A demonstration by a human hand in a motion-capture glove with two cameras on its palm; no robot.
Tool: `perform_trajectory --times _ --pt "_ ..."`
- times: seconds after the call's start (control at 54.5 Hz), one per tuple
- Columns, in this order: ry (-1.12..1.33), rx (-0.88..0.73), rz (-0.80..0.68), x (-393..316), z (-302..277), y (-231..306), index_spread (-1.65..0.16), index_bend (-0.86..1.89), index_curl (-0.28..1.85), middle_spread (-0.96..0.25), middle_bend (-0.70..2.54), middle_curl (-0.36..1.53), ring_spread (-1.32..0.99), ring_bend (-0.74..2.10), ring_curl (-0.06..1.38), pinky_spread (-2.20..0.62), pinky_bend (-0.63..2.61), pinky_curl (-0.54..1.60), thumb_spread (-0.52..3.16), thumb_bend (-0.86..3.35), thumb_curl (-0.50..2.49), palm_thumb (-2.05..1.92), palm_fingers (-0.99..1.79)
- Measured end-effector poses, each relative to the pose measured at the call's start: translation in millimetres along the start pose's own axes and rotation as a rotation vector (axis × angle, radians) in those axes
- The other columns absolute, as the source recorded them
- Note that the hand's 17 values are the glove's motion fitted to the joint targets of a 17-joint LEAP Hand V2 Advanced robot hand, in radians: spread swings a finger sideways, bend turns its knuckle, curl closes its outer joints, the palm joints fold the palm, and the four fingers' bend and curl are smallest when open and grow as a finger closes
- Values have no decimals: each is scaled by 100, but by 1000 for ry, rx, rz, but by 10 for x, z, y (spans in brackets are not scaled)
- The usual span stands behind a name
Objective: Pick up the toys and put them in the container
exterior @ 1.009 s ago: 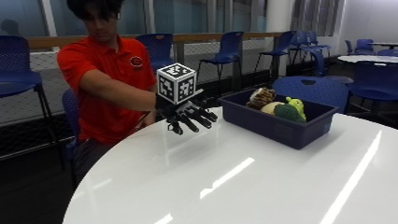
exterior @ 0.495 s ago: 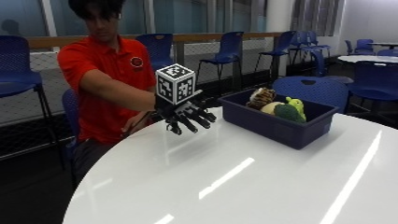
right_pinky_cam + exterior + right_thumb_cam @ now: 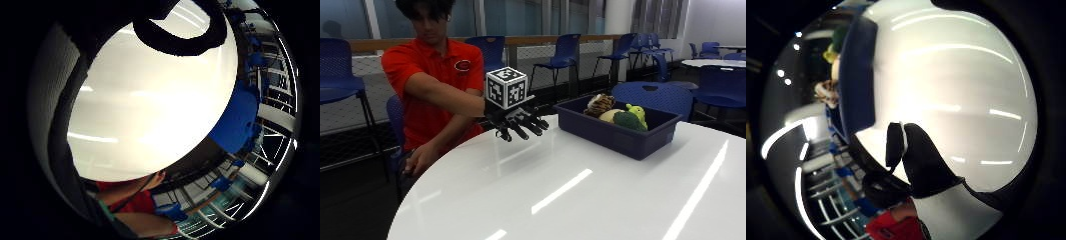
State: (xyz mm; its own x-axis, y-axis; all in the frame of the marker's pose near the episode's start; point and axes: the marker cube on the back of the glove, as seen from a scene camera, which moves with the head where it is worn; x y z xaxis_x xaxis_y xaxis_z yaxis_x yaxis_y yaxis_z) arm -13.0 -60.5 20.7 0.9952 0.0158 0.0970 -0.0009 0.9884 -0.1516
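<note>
The gloved right hand (image 3: 520,121) hangs above the white surface (image 3: 586,190), fingers spread and slightly bent, holding nothing. The toys (image 3: 616,112) lie together inside the blue container (image 3: 613,132), which stands just beside the hand, on its finger side. The container's long side runs away from the person. No toy shows on the surface, so the task looks finished.

outside view across table (image 3: 599,200), palm views above

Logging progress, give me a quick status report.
Gloved right hand open, empty, above the table. Toys in the blue container. Nothing in the way.
</note>
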Motion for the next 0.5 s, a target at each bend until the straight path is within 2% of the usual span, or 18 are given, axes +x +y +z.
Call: perform_trajectory --times 0.495 --pt "-122 -32 6 89 80 170 -34 16 28 -2 13 22 3 15 15 7 75 34 119 -3 26 -3 -18"
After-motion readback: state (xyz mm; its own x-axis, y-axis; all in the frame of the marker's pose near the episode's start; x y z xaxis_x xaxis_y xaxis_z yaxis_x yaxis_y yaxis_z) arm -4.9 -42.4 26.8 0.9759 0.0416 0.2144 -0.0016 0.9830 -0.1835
